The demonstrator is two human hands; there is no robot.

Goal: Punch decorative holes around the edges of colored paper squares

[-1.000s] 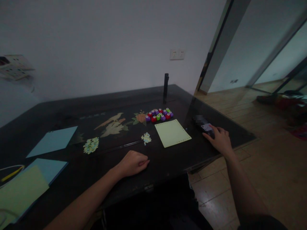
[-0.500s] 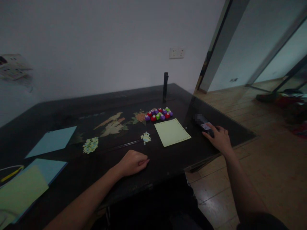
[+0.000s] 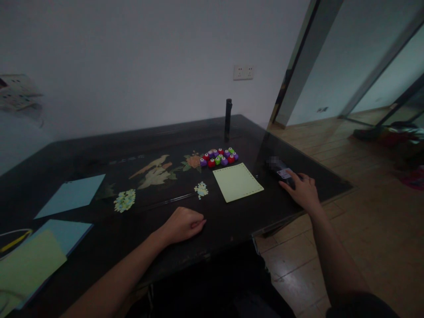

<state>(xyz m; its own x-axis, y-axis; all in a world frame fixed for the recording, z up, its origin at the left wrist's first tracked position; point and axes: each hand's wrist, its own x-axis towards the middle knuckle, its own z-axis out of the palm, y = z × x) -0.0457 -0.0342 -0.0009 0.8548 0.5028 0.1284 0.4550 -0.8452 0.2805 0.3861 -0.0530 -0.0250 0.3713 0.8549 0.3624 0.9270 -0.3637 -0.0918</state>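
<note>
My left hand (image 3: 183,224) rests on the dark table (image 3: 232,221) near its front edge, fingers curled shut and holding nothing. My right hand (image 3: 303,191) lies at the table's right side with its fingers on a dark flat device (image 3: 281,171) that carries a small label. Between the hands lies a pale yellow sheet (image 3: 237,182) with punched edges. Behind it stands a cluster of small red, purple and green punches (image 3: 219,157). Two little piles of paper cut-outs (image 3: 201,190) (image 3: 125,200) lie to the left.
Blue sheets (image 3: 72,195) and a green-and-blue stack (image 3: 36,260) lie at the left. A black upright cylinder (image 3: 228,114) stands at the back. The table's right edge drops to a wooden floor (image 3: 364,212). A wall with a socket (image 3: 243,72) is behind.
Hardly anything has moved; the view has shifted slightly and both hands stay where they were.
</note>
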